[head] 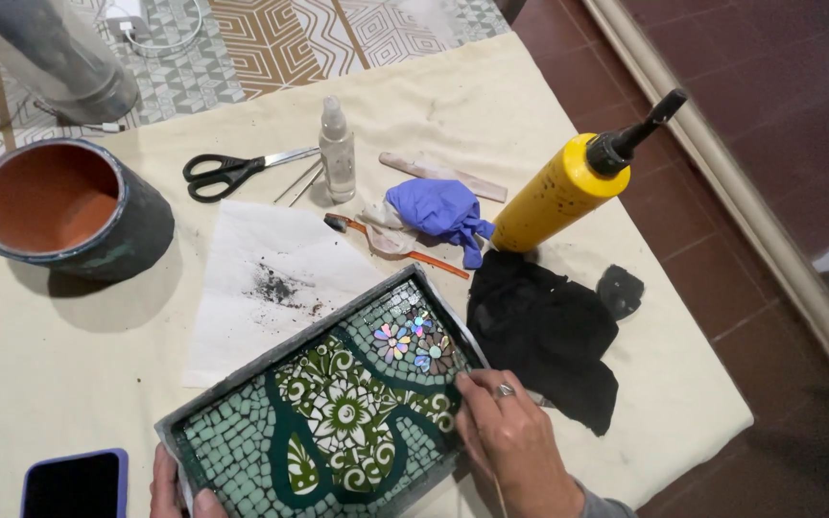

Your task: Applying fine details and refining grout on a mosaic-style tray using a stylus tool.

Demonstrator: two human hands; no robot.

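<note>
**Holding the mosaic tray**

Gripping the near corner of the green mosaic tray [338, 412], the left hand [179, 489] has its fingers curled on the edge. The right hand [510, 441] rests on the tray's right side, fingers pressed together on the tiles. The tray sits at the front of the table [69, 384], beside a black cloth [549, 336] and white paper [261, 278].

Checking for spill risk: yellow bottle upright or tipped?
Tipped. The yellow bottle leans with its black nozzle pointing up-right, base by the black cloth.
</note>
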